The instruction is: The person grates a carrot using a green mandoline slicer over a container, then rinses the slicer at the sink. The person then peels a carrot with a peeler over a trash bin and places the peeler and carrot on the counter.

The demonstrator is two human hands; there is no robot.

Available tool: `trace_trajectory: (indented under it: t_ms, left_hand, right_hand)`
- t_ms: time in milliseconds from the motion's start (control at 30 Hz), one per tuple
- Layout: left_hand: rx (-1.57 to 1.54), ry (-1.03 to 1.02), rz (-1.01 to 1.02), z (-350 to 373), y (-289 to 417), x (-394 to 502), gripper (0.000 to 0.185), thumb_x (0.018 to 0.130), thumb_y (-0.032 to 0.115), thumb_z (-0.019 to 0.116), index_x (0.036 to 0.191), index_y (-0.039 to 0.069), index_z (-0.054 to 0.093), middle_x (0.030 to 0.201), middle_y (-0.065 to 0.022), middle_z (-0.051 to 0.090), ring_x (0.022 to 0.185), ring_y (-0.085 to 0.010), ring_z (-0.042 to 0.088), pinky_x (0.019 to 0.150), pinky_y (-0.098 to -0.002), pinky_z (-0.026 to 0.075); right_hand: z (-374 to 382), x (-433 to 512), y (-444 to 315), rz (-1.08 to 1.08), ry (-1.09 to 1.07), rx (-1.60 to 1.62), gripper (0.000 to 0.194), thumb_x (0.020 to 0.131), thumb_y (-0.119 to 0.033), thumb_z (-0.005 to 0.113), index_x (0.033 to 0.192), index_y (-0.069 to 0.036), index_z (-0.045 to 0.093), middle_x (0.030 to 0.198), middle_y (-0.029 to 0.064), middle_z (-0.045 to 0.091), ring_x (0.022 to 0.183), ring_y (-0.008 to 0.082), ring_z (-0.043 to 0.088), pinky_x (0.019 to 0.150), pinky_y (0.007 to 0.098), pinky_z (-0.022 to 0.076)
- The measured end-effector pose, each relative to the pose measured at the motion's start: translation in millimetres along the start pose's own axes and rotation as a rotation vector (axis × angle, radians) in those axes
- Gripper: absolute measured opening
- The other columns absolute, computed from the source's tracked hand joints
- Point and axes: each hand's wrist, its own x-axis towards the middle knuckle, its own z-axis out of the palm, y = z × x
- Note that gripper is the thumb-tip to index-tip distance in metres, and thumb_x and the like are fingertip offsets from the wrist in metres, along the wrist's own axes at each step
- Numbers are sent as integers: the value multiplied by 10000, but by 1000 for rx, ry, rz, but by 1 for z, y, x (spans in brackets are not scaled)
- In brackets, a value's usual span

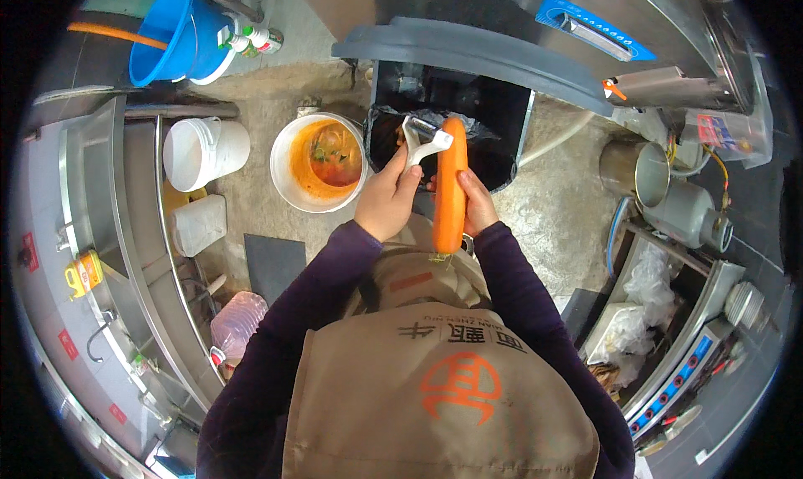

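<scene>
A white Y-shaped peeler (421, 154) is gripped by its handle in my left hand (390, 197). Its metal blade sits beside the upper part of a large orange carrot (451, 194); whether blade and carrot touch, I cannot tell. My right hand (478, 204) holds the carrot upright in the picture from its right side, thumb on the near face. Short green stem stubs show at the carrot's lower end. Below both hands stands a grey trash bin (526, 131) lined with a black plastic bag (382, 118), its dark inside hard to make out.
Left of the bin stands a white bucket (282, 165) with reddish liquid and scraps. A lidded white bucket (204, 150), a steel counter (135, 228) and a blue bucket (163, 34) lie further left. At right are a metal pot (633, 172), a gas cylinder (680, 212) and a shelf with plastic bags (646, 291).
</scene>
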Motion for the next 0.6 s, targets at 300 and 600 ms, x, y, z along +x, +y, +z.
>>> trace_trajectory:
  t_ms: [300,600]
  left_hand:
    - [279,-51,-28,8,25,4,461,897,280,445,1314,89,396,938,-225,618,827,-392,598,704,-465,464]
    - [331,-162,-49,16,4,-60,511,877,261,460,1349,114,335,885,-219,622,792,-397,599,691,-469,467]
  right_hand:
    - [-3,-5,-1,-13,14,40,351,910,-199,505,1198,-1,486,1076,117,593,934,192,597,844,319,474]
    - [5,12,-5,-27,117,136,449,911,-398,466,1172,-33,494,1068,136,581,966,227,567,869,377,453]
